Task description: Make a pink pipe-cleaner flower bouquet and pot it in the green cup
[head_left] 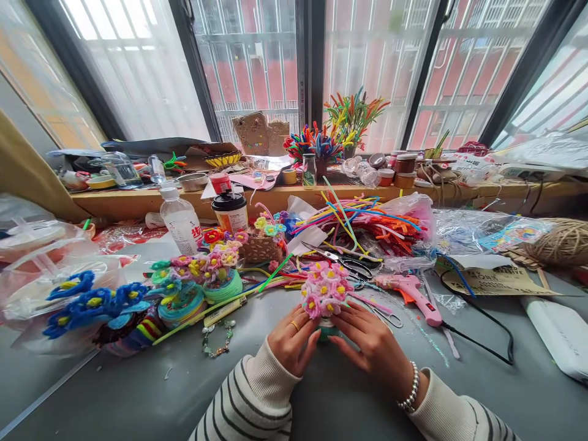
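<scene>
A small pot of pink pipe-cleaner flowers (326, 289) with yellow centres stands upright on the grey table in front of me. My left hand (293, 339) cups it from the left, fingers bent against the blooms and the greenish pot below. From the other side my right hand (373, 338) closes in, its fingers along the right edge of the flowers. Most of the pot is hidden between both hands. Just behind the flowers lie black-handled scissors (353, 264). To the right of them rests a pink glue gun (413, 295) with its black cord.
Finished pots of blue flowers (94, 299) and multicoloured flowers (220, 269) stand at left, near a bead bracelet (217, 338). Loose pipe cleaners (381, 223) are heaped behind. A water bottle (179, 220) and lidded cup (230, 211) stand at back left; a white device (555, 337) lies right.
</scene>
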A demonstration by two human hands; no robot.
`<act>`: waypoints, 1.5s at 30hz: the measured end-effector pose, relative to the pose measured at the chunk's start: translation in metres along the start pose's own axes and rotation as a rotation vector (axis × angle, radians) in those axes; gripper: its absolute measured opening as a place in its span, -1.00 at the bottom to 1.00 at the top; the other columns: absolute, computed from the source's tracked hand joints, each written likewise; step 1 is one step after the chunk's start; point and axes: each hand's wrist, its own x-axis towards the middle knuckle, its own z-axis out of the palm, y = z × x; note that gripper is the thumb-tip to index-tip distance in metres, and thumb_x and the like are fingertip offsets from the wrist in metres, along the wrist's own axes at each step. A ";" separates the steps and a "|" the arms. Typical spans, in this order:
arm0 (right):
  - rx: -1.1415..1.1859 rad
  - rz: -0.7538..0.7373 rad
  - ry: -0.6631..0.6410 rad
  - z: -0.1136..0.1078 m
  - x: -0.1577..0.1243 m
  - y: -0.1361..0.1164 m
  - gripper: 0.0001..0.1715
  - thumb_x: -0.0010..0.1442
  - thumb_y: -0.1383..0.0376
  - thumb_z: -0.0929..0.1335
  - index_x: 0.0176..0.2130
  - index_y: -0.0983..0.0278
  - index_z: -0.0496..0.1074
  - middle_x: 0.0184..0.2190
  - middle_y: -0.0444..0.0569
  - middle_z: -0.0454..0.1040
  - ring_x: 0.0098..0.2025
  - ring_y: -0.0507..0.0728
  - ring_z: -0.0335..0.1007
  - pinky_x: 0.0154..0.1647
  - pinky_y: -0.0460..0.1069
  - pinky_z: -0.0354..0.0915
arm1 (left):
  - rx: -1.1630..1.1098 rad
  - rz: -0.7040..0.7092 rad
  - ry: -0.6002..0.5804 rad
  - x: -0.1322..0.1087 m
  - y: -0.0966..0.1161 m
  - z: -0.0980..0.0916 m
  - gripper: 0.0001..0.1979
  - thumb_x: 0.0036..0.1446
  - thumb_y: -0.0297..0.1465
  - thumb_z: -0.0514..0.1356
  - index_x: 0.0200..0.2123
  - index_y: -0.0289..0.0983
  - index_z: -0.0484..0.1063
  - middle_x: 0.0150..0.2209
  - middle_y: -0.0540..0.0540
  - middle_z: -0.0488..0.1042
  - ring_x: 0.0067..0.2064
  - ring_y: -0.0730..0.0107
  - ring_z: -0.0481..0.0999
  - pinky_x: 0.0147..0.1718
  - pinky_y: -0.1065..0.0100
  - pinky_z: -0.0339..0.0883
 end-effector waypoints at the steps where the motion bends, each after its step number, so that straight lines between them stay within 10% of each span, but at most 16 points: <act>1: 0.000 0.002 0.003 0.000 0.000 0.000 -0.69 0.07 0.28 0.24 -0.19 0.37 0.37 -0.23 0.03 0.45 -0.16 0.13 0.33 -0.12 0.06 0.28 | 0.003 -0.004 0.005 0.000 0.000 0.000 -0.74 0.01 -0.51 -0.01 -0.21 -0.42 0.33 -0.24 -0.23 0.44 -0.10 0.28 0.35 -0.12 0.27 0.29; 45: 0.062 -0.031 0.020 0.009 -0.004 0.010 -0.75 0.09 0.33 0.24 -0.19 0.29 0.34 -0.31 0.02 0.46 -0.21 0.13 0.34 -0.20 0.07 0.32 | 0.031 -0.104 0.003 0.007 0.012 0.007 -0.74 -0.10 -0.45 0.05 -0.26 -0.33 0.34 -0.32 -0.15 0.45 -0.21 0.28 0.40 -0.18 0.23 0.33</act>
